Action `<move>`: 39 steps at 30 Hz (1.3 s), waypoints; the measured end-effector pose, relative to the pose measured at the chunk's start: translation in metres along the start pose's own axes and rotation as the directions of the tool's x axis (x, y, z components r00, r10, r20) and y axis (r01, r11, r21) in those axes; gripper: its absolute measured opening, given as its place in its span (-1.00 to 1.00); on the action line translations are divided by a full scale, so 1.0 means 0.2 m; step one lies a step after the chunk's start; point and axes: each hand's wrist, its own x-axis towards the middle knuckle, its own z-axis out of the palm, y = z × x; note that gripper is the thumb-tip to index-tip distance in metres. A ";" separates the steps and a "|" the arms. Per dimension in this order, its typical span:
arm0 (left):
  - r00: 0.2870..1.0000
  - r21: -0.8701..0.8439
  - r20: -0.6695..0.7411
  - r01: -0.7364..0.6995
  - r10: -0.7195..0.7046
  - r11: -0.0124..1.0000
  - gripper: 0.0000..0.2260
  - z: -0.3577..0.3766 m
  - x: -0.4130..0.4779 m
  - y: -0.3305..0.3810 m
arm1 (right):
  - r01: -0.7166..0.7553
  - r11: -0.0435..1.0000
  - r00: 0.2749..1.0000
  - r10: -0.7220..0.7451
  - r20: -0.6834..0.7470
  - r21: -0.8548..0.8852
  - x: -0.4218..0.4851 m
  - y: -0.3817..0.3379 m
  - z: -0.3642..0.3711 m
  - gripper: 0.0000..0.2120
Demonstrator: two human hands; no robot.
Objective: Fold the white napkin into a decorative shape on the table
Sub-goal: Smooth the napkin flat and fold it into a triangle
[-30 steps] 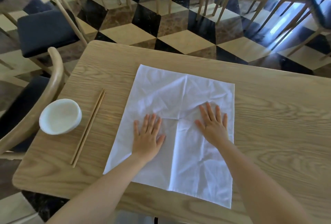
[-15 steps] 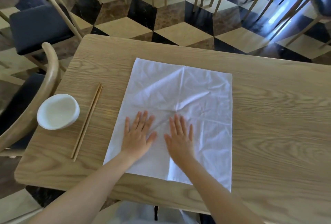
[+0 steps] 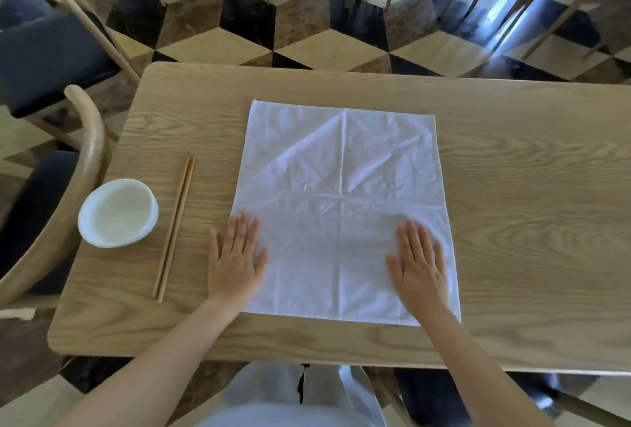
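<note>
So both hands are flat and open, palms down, not gripping anything. Left hand (image 3: 235,256) sits on the napkin's near-left edge, half on cloth and half on bare wood; right hand (image 3: 418,264) presses near the near-right corner. My guess is that's to pin the cloth and smooth the wrinkles toward the sides before any fold starts. The white napkin (image 3: 341,194) lies spread out square in the middle of the table (image 3: 529,222), crease lines crossing at its centre, nothing folded over yet. Chopsticks (image 3: 174,225) and a little white bowl (image 3: 117,212) sit off to the left, well clear, probably so they don't get in the way.
</note>
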 end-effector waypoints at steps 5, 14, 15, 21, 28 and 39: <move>0.983 -0.065 0.040 -0.174 0.177 0.983 -0.49 -0.02 -0.06 0.33 | 0.139 0.987 0.990 -0.138 -0.019 0.085 -0.04 -0.48 0.08 -0.47; 0.978 -0.024 0.031 -0.204 0.205 0.979 -0.45 0.04 -0.10 0.19 | 0.054 0.998 0.997 -0.055 -0.046 -0.009 -0.15 -0.27 0.13 -0.45; 0.978 -0.024 0.041 -0.204 0.205 0.979 -0.45 0.04 -0.10 0.19 | 0.033 0.999 0.998 -0.033 -0.046 -0.010 -0.16 -0.22 0.12 -0.45; 0.971 -0.025 0.055 -0.231 0.232 0.973 -0.43 0.04 -0.11 0.16 | -0.046 0.999 0.998 0.046 -0.031 0.010 -0.19 -0.02 0.08 -0.45; 0.993 -0.122 0.056 -0.095 0.103 0.988 -0.45 0.02 -0.04 0.18 | -0.234 0.966 0.967 0.243 -0.081 0.106 -0.11 0.01 0.03 -0.45; 0.974 -0.093 -0.025 -0.225 0.224 0.970 -0.54 0.01 0.49 0.49 | 0.134 0.981 0.985 -0.116 -0.129 0.137 0.43 -0.51 0.06 -0.51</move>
